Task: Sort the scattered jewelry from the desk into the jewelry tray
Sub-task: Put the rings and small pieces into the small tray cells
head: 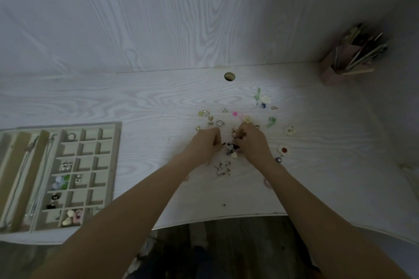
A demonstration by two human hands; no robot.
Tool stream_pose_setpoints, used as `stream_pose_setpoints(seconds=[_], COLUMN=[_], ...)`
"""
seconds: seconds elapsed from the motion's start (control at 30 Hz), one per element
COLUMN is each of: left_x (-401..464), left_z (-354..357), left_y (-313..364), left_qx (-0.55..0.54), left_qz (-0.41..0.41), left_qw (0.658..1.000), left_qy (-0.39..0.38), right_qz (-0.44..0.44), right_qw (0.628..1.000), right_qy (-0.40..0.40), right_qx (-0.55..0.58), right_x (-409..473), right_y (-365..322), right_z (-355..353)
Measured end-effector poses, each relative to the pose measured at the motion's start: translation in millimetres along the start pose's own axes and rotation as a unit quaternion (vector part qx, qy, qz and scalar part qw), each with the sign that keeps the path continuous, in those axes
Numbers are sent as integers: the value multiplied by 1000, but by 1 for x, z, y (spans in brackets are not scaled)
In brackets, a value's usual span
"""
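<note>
Jewelry [235, 120] lies scattered on the desk [158, 102], well to the right of the jewelry tray [113, 165], whose small compartments already hold several pieces. I see both hands over the pile, right of the tray: the left hand [205, 142] has curled fingers, though I cannot tell whether they hold anything; the right hand [252, 140] pinches a small dark piece [233, 145]. A pen holder [344, 61] stands far right of the tray.

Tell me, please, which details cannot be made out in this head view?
- What the hands, left and right, hold: curled fingers hide it.
- Dark jewelry between them: blurred, type unclear.
- Jewelry tray: left side cut off by the frame edge.
- Pink holder contents: dim, blurred.
</note>
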State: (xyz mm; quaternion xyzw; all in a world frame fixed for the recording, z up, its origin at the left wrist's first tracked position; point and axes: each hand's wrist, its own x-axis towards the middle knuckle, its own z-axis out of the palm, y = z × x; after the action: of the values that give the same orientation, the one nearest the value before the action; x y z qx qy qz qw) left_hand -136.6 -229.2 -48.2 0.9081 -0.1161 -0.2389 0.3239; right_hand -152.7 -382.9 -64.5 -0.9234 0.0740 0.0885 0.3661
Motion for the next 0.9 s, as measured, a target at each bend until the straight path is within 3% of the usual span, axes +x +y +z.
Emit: stream_pose_setpoints(seconds=[0.13,0.33,0.43,0.7,0.8,0.9], left_x=[-7,-11,-17,-30,-39,-50], left_z=[-17,-37,-47,-69,-80,-91], left_y=[1,5,11,5,-1,-12], left_qx=[-145,-202,-240,-399,-439,-408], left_qz=[-13,-2,-1,-63,-63,-61], left_qw=[989,979,971,915,895,909], left_qy=[12,-5,0,18,41,62], right_qz=[4,96,110,8,18,64], right_qw=[993,953,952,954,928,873], right_qy=[41,-15,-61,-127,-167,-205], right_qx=[109,288,280,270,333,438], right_x=[-8,-4,-3,-4,-5,-6], right_y=[-8,-30,-41,-60,-70,-87], right_z=[-8,-14,-15,-8,-7,-5])
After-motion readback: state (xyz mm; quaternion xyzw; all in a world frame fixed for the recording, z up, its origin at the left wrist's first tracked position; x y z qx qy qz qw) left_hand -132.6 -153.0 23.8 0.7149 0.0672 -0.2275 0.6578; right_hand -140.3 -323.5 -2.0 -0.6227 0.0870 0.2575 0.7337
